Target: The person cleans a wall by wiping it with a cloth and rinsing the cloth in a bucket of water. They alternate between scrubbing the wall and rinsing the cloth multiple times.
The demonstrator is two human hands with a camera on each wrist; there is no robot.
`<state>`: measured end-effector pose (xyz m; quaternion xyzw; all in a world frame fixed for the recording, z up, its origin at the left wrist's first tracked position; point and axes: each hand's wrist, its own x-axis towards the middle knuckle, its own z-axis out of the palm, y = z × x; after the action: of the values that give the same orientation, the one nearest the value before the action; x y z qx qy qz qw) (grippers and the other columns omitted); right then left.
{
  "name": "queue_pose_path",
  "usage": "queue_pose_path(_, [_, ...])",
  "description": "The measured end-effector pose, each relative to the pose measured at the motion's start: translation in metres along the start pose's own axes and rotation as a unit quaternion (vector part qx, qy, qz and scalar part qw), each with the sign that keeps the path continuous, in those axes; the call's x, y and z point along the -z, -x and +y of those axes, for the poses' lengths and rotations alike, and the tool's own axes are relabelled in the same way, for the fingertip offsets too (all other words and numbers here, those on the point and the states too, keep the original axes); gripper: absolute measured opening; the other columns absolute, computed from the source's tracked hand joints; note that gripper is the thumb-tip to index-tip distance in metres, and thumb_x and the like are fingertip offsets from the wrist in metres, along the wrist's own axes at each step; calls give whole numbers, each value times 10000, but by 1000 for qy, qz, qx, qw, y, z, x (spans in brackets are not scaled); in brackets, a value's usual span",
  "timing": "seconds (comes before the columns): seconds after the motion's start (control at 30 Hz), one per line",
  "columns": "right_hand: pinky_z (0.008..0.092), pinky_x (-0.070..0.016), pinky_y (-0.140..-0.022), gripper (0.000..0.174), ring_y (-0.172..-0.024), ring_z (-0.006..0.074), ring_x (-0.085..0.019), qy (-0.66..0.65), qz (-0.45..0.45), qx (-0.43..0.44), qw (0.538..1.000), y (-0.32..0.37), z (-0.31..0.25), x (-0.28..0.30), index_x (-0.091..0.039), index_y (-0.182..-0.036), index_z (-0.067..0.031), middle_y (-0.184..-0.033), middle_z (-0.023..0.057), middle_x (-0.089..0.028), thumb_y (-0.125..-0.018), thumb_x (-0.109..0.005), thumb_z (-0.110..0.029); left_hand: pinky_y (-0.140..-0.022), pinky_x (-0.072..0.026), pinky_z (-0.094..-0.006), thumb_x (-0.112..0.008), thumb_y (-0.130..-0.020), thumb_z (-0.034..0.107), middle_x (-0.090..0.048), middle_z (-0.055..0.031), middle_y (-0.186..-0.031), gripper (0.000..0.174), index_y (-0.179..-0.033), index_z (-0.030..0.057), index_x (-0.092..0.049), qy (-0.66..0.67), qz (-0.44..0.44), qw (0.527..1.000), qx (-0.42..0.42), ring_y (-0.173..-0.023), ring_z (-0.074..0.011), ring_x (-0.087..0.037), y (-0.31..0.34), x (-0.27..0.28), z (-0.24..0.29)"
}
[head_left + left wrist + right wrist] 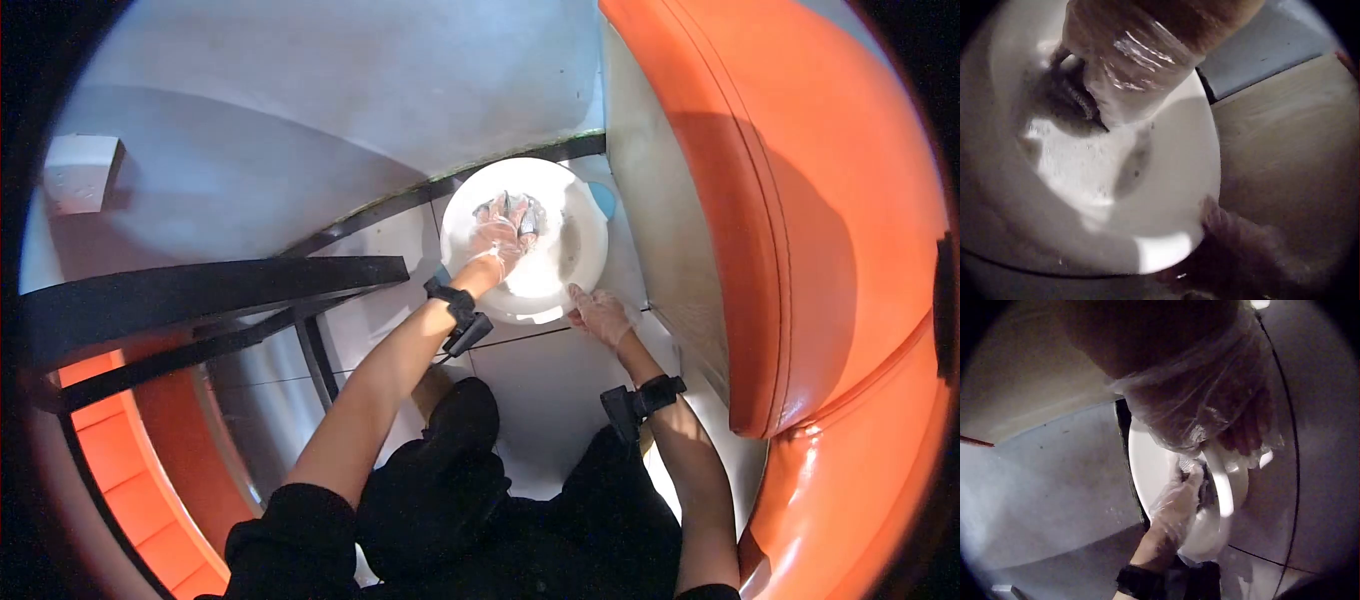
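Note:
A round white basin [594,240] stands on the floor in the head view. My left hand [498,236], in a clear plastic glove, reaches down inside it. Between its fingers is a dark grey wet item [1072,100] with a lighter textured patch; I cannot tell its kind. Shallow water [1079,162] with bubbles lies in the basin around it. At the near right rim, my gloved right hand [603,316] grips the edge, thumb on top and fingers curled underneath. Its glove [1204,419] hangs loose and wrinkled in the right wrist view.
An orange padded seat [800,200] curves along the right, beside a pale panel [665,190]. A black-framed table or stand [220,290] juts in from the left. Behind the basin rises a grey-blue wall [400,90]. Light floor tiles [520,400] lie below.

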<state>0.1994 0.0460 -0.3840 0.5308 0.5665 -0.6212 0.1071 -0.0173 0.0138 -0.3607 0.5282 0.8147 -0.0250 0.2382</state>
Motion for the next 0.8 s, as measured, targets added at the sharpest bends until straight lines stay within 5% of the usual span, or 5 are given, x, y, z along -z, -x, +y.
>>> queue_pose_path(0.2, [299,-528,-618,574,-632,166,-633,5,3,1,1000,-9,13,-4,-658,-990,50,-798,115,-684,-937,-520,-505,-1003,-424,-463,-468,-956,301,-354,-248,-1458,536,-1464,184,-341,-183,111,959,-185,-1265,-412,-458,-29,-82,-30])
queue_pose_path(0.4, [256,-506,-580,485,-605,148,-604,-18,-37,3,999,-5,1,5,-648,-865,34,-737,85,-648,-950,-552,-434,-818,-506,-376,-615,-779,87,-638,-215,-1024,417,-1190,118,-548,179,38,982,48,-957,-337,-632,-14,-37,-31])
queue_pose_path(0.5, [235,-488,-551,427,-574,135,-584,-3,-141,-18,990,27,-44,20,-639,-827,6,-680,54,-618,-955,-566,-395,-900,-469,-289,-599,-721,-32,-629,-94,-1052,552,-1252,87,-504,506,27,855,108,-1042,-179,-592,37,-2,-19])
queue_pose_path(0.67, [237,-491,-710,398,-840,94,-598,-186,160,263,933,5,-61,-27,-581,-1172,-50,-1014,52,-626,-955,-574,-383,-941,-442,-273,-616,-724,-88,-540,-57,-1205,515,-1198,71,-495,682,14,729,57,-1113,-159,-519,68,19,-8])
queue_pose_path(0.8, [323,-485,-873,667,-1061,207,-558,-487,-114,216,838,-8,-80,-52,-326,-1381,-51,-1149,118,-563,-882,-681,-314,-901,-447,-307,-658,-743,-25,-584,-94,-1120,527,-1231,70,-482,534,36,844,12,-1037,-184,-548,77,25,8])
